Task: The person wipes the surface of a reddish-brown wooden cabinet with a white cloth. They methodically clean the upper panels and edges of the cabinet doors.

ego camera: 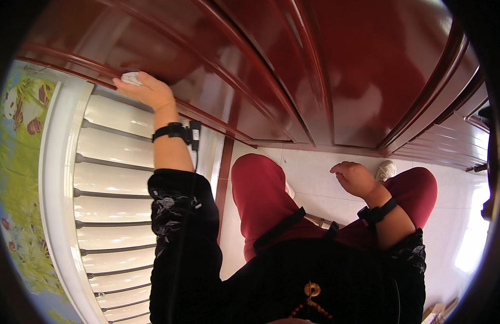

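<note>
My left hand holds a small white cloth against the lower moulding of a glossy reddish-brown wood-panelled surface. The fingers curl around the cloth, so only part of it shows. That arm reaches up and left, past a white column radiator. My right hand hangs in the air beside my right knee, fingers loosely bent, with nothing visible in it. Its palm is hidden. Both wrists wear black straps, and a small device with a cable sits on the left one.
Pale floor tiles lie under my bent legs. A bamboo-and-panda picture covers the wall at far left, beside a white frame edge. More dark red panelling runs along the right. Bright light reflects off the floor there.
</note>
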{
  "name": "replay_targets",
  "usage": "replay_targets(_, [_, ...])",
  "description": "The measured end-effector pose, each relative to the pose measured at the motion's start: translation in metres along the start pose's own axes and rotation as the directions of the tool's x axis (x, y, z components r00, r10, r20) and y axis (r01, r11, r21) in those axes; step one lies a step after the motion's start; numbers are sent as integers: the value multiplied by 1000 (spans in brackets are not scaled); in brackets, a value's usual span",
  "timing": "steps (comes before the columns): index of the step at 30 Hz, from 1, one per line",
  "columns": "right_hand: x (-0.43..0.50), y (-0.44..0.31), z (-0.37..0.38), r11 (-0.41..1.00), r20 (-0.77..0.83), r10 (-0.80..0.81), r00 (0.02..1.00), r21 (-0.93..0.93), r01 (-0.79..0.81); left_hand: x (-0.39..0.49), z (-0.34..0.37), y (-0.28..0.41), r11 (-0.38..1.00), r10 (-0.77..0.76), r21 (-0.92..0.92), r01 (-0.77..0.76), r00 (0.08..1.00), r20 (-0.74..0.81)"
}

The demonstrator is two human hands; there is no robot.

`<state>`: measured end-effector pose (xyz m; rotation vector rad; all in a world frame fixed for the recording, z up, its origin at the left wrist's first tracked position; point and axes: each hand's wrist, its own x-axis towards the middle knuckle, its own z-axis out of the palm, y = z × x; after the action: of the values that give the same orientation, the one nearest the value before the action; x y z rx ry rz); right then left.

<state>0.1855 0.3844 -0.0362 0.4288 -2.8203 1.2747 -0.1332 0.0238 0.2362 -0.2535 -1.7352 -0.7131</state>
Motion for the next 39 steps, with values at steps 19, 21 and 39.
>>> replay_targets(19, [-1,0,-1,999,-15,29,999,-32,-30,144,0,150,917,358,-151,-370,928,-104])
replay_targets(21, [-3,0,-2,999,-25,18,1000,-32,-19,171,-3,179,929,345,-101,-355,932,-107])
replay_targets(39, [-12,-10,-7,999,-20,-11,1000,-34,10,-101,26,100,994,56,-102,-45,993,106])
